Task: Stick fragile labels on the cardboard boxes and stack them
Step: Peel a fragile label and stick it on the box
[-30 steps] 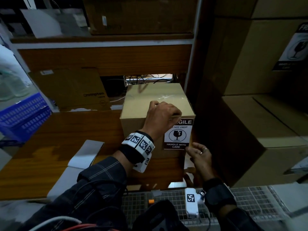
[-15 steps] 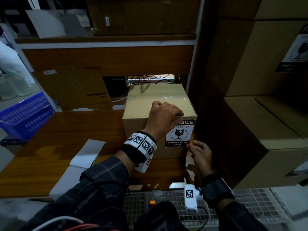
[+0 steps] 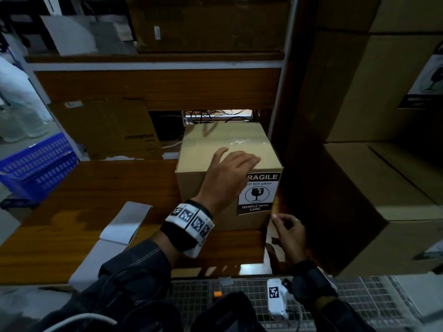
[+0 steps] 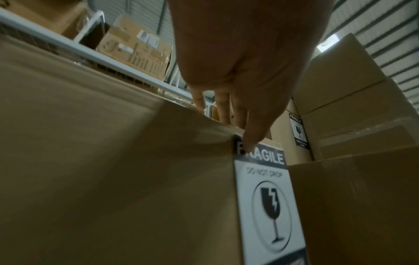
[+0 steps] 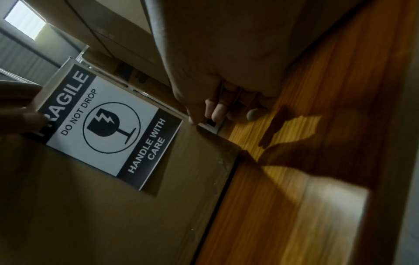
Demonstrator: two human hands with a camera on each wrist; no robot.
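Observation:
A sealed cardboard box stands on the wooden table, with a black-and-white fragile label stuck on the right of its front face. My left hand lies over the box's top front edge, fingers straight on the lid. In the left wrist view its thumb presses the label at its top left corner. My right hand hovers by the box's lower right corner, fingers loosely curled and holding nothing. The right wrist view shows the label flat on the box.
Large cardboard boxes are stacked close on the right, one bearing a fragile label. White sheets lie on the table's left. A blue crate sits far left, a flat Crompton carton behind, and a wire mesh surface in front.
My left hand's fingers have uncurled from the top edge and now lie flat on the lid. My right hand has dropped from the label's lower right corner.

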